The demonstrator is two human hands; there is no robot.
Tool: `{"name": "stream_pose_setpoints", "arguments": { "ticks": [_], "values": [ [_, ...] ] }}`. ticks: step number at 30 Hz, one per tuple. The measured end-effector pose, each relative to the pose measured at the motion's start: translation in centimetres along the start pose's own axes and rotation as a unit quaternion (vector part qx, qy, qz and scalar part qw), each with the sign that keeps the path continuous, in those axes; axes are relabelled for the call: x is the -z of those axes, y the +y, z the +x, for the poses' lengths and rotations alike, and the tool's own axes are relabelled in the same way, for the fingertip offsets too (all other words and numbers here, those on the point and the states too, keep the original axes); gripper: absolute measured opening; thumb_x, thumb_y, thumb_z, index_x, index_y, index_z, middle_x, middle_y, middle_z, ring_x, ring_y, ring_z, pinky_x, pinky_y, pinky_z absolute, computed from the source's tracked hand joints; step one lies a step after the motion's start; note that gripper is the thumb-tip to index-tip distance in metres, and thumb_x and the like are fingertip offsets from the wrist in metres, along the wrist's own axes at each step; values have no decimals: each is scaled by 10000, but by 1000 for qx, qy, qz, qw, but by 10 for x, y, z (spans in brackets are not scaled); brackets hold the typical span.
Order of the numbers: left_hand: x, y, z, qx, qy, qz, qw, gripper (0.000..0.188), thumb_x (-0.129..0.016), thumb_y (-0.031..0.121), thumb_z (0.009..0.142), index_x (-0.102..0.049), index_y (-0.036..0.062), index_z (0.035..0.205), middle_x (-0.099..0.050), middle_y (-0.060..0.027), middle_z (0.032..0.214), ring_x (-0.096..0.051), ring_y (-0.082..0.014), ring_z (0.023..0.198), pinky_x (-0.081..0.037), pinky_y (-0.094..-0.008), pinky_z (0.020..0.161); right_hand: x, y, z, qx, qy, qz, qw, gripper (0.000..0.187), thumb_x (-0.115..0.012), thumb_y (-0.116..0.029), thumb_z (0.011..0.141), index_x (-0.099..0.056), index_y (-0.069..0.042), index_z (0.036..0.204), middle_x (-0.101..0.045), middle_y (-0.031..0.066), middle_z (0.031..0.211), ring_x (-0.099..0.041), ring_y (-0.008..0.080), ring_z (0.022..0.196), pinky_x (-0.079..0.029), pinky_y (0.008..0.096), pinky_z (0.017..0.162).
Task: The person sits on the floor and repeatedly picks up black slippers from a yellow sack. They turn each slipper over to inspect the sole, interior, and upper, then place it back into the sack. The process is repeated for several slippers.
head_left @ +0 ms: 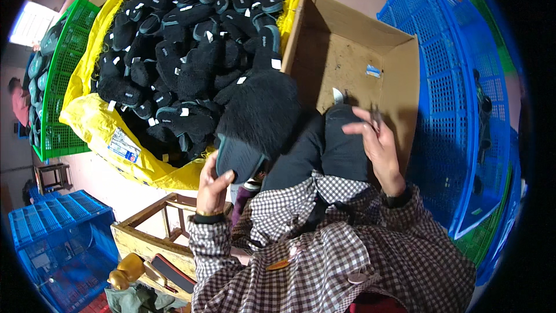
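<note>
A black furry slipper [260, 110] is gripped at its smooth, grey-edged end by my left hand [211, 184], thumb on top, over my left knee. My right hand [382, 153] is raised above my right thigh with fingers bent. Between its fingers is a small dark metal tool [376, 117], which looks like thread snips. A white tag [337, 95] shows near my right knee, beyond the right fingertips. Beyond the slipper, a yellow woven sack [87, 113] is heaped with similar black slippers [174, 69], many with white tags.
An open cardboard box [399, 64] stands beyond my knees, with a small blue-and-white scrap inside. Blue plastic crates [434, 110] line the right. At left are a green crate [66, 81], a blue crate [63, 214] and a wooden stool frame [145, 235] with a phone [172, 272].
</note>
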State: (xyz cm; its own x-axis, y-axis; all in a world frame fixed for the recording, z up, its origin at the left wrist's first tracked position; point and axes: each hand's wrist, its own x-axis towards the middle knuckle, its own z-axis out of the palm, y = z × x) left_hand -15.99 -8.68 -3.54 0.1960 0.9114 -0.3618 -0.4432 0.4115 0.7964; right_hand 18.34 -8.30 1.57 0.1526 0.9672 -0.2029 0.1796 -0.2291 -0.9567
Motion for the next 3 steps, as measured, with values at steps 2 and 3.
{"name": "stream_pose_setpoints", "arguments": {
  "ticks": [2,3],
  "values": [
    [-18,5,-20,3,-23,26,999,627,-697,1,764,-416,-31,1324,-551,-122,1237,-517,-224,1170,-371,-364,1038,-1,-11,6,80,-65,15,995,461,-556,-197,944,-439,2,1343,-674,87,1025,-586,80,917,-429,205,850],
    [-20,1,-24,9,-25,24,999,627,-697,1,764,-416,-31,1324,-551,-122,1237,-517,-224,1170,-371,-364,1038,-2,-16,9,82,-109,-1,991,540,-532,-313,954,-406,-12,1383,-657,69,1107,-452,24,697,-372,142,707]
  ]
}}
